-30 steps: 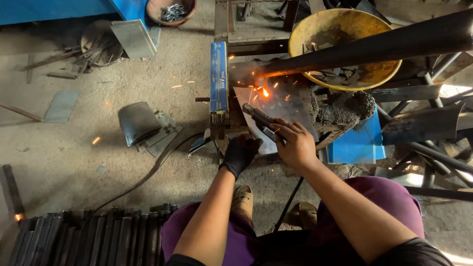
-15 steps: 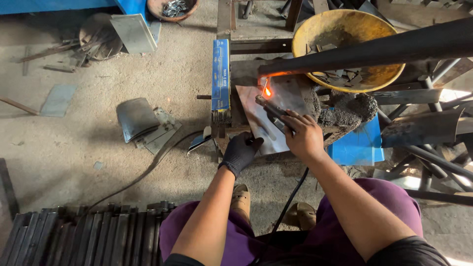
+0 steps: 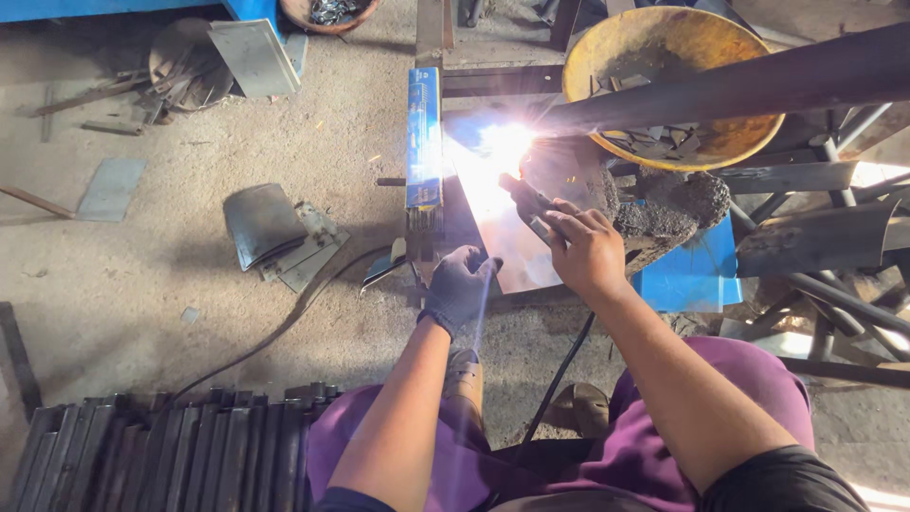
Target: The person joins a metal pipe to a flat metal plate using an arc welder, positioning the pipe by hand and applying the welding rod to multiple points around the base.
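Observation:
My right hand [image 3: 586,248], bare, grips a welding electrode holder [image 3: 527,201] whose tip meets a bright white arc [image 3: 504,144] on a flat metal workpiece [image 3: 512,237]. My left hand [image 3: 458,284] wears a dark glove and presses on the near edge of that workpiece, beside an upright blue box of welding rods [image 3: 423,137]. A black cable [image 3: 555,379] runs from the holder down between my knees.
A yellow pan [image 3: 664,57] holding metal scraps sits at the back right under a long dark pipe [image 3: 758,81]. Stacked dark metal bars [image 3: 161,450] lie at the lower left. A curved plate [image 3: 261,223] and scrap pieces rest on the sandy floor.
The weld point went from orange sparks and a red glow to a bright white arc. My left hand has slid a little right along the workpiece edge.

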